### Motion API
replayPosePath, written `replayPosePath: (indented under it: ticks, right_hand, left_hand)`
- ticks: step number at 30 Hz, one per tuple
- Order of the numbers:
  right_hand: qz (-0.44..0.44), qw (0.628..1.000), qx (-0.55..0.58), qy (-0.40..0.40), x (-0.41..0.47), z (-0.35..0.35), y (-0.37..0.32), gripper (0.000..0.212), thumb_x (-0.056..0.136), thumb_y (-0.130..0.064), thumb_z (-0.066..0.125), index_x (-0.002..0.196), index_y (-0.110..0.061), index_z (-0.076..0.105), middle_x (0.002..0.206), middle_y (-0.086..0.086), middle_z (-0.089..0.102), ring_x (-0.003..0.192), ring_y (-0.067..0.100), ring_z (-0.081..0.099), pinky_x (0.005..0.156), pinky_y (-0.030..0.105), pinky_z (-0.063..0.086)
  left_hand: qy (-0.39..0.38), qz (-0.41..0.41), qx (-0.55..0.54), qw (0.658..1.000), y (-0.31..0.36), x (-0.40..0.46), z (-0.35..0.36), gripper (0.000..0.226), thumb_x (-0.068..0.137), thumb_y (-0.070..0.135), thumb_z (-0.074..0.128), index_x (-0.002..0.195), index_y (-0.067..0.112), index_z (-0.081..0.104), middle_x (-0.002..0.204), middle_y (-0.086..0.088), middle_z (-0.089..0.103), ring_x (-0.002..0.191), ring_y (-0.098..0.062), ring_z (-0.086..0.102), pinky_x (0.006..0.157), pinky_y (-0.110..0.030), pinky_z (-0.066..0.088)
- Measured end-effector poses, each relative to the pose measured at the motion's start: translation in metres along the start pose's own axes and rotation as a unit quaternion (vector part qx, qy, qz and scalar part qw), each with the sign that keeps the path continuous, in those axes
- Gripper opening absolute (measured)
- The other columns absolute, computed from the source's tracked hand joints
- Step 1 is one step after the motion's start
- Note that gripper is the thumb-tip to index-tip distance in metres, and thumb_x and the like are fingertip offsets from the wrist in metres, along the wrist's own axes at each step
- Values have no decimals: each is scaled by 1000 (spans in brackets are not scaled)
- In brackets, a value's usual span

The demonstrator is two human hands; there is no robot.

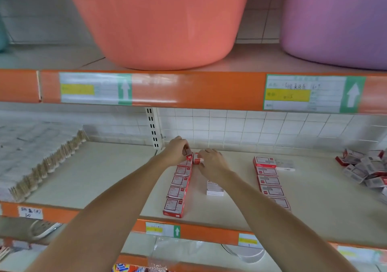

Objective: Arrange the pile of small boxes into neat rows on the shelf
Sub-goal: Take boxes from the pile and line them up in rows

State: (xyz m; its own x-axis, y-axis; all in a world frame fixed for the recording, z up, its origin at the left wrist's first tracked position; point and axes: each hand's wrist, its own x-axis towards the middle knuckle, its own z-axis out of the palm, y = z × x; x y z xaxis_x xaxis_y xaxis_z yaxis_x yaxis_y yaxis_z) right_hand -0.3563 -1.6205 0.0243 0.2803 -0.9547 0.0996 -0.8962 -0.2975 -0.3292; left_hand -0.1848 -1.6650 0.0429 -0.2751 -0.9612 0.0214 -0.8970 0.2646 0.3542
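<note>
Now your left hand (176,149) pinches one box (187,152) and your right hand (210,159) another (196,160) at the row's (178,188) far end on the shelf (104,177); light, stiff cartons, so hold their short sides gently.

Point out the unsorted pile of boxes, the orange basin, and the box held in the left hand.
unsorted pile of boxes (365,168): head view, on a box near the pile's middle.
orange basin (159,24): head view, on its front wall.
box in the left hand (187,151): head view, on its visible face beside the fingers.
</note>
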Motion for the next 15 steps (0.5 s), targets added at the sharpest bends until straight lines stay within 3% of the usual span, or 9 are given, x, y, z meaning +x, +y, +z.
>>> replayPosePath:
  ticks: [3,10,15]
  right_hand:
    - [8,1000,7,2,4,5,0,33,93,-25,50,124,-18,59,128,0,57,122,23,47,106,37,36]
    - [20,1000,12,5,3,8,1,28,94,-30,50,117,-20,61,116,1,58,117,24,49,99,35,40]
    - [30,999,15,4,2,4,5,32,93,-23,51,123,-20,60,126,1,57,122,23,46,102,34,40]
  left_hand:
    - [-12,11,51,999,-5,12,3,28,84,16,70,111,21,64,111,0,54,103,-23,45,94,-41,41]
    - [-48,44,27,998,-3,23,7,35,86,-9,52,107,16,66,111,-3,53,106,-23,47,92,-39,44]
    - [-64,51,39,996,-6,24,6,39,86,-7,54,116,16,66,116,-4,56,109,-23,50,95,-41,45]
